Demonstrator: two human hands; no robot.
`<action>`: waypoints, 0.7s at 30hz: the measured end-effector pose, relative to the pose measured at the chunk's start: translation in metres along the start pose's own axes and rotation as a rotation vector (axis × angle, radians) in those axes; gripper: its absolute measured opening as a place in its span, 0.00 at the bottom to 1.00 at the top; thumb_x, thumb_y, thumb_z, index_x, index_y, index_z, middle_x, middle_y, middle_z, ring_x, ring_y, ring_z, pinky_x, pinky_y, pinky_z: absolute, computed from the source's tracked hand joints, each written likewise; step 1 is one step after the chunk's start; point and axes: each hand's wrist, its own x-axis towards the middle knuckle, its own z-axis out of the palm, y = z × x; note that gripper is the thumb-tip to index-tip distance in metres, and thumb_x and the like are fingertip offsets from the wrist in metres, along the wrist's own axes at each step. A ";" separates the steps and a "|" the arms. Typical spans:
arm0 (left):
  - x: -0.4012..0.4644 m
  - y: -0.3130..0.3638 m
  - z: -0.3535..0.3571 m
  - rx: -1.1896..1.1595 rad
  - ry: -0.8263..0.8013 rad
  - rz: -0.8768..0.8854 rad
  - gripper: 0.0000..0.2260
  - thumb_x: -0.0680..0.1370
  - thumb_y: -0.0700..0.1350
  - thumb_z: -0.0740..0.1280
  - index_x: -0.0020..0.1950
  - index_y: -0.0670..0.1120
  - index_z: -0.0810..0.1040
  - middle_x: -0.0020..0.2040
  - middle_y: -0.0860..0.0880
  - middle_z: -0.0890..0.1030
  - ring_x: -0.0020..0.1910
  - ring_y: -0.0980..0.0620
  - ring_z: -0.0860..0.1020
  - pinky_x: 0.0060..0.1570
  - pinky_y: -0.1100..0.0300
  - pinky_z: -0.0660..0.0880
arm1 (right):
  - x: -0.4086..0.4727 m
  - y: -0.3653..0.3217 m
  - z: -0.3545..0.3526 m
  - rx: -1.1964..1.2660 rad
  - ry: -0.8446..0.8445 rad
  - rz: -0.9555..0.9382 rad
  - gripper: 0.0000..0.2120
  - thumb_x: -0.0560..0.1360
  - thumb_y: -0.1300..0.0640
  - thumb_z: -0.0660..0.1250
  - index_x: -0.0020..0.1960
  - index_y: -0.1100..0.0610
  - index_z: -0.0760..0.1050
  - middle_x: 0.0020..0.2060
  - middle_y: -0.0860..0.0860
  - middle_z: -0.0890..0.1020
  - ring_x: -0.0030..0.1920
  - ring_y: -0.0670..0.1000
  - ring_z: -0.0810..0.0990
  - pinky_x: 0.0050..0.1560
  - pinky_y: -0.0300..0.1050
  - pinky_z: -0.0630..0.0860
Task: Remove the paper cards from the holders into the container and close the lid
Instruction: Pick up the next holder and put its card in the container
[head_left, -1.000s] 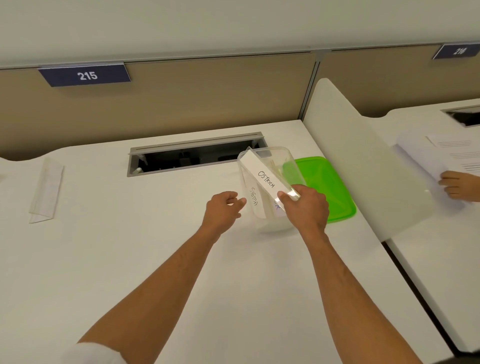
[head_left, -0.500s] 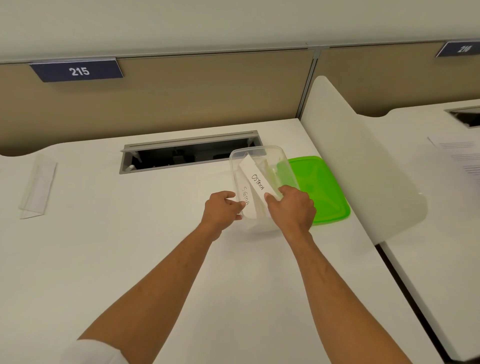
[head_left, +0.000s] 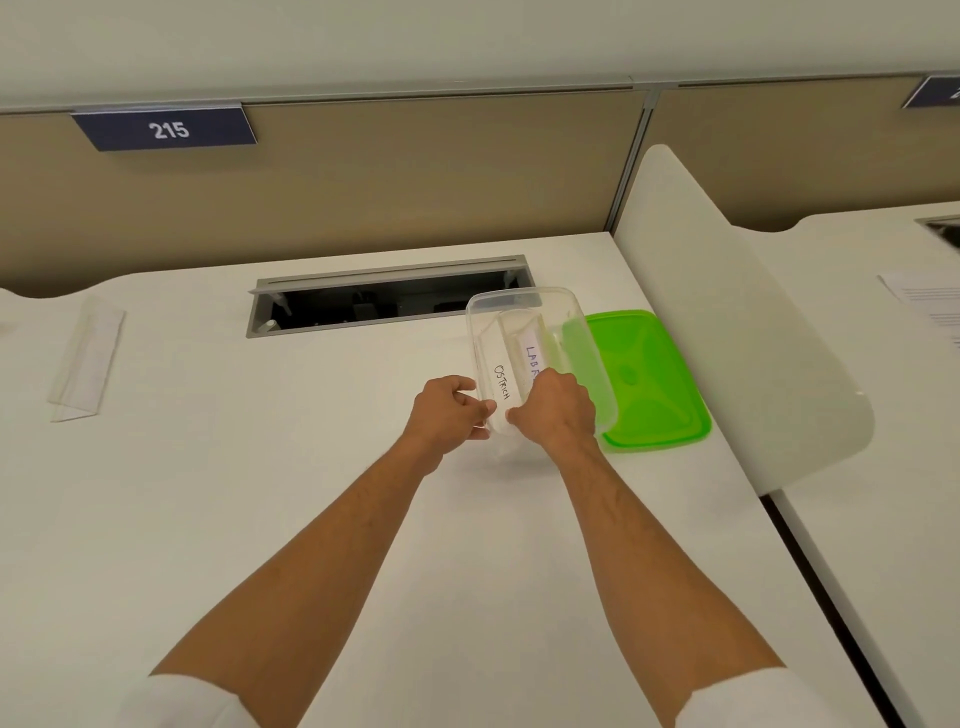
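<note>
So both hands are at the near end of the clear container (head_left: 524, 306), which sits on the white desk (head_left: 260, 493) with its right wall touching the green lid (head_left: 654, 379) lying flat beside it. The left hand (head_left: 447, 410) has its fingers curled against the container's near left corner, and the right hand (head_left: 558, 410) is curled over the near rim by the OSTRICH card (head_left: 501, 382), though I can't tell if it's actually pinching the card. There's a second card (head_left: 531, 353) inside too, an empty clear holder (head_left: 85, 358) far off left, loads of bare desk on that side, and the white divider (head_left: 727, 332) crowding the lid's right edge.
</note>
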 end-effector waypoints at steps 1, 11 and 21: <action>0.000 0.000 0.000 -0.002 -0.003 0.001 0.21 0.74 0.38 0.74 0.65 0.39 0.72 0.43 0.41 0.81 0.47 0.43 0.83 0.42 0.55 0.83 | 0.001 -0.001 0.000 -0.007 -0.026 -0.002 0.22 0.68 0.48 0.76 0.57 0.58 0.75 0.51 0.56 0.80 0.50 0.58 0.80 0.38 0.44 0.71; -0.003 -0.004 -0.001 0.003 0.018 0.019 0.21 0.74 0.42 0.75 0.64 0.38 0.74 0.45 0.41 0.82 0.45 0.46 0.84 0.44 0.56 0.83 | 0.004 -0.001 0.002 -0.040 -0.089 0.015 0.31 0.66 0.40 0.75 0.61 0.57 0.73 0.53 0.54 0.80 0.52 0.57 0.80 0.40 0.45 0.72; -0.034 -0.025 -0.050 0.128 0.206 0.137 0.16 0.77 0.51 0.70 0.61 0.44 0.79 0.51 0.48 0.82 0.51 0.51 0.80 0.54 0.57 0.78 | -0.028 -0.038 0.002 0.158 0.398 -0.232 0.21 0.77 0.42 0.62 0.59 0.57 0.79 0.54 0.54 0.83 0.53 0.56 0.80 0.45 0.45 0.72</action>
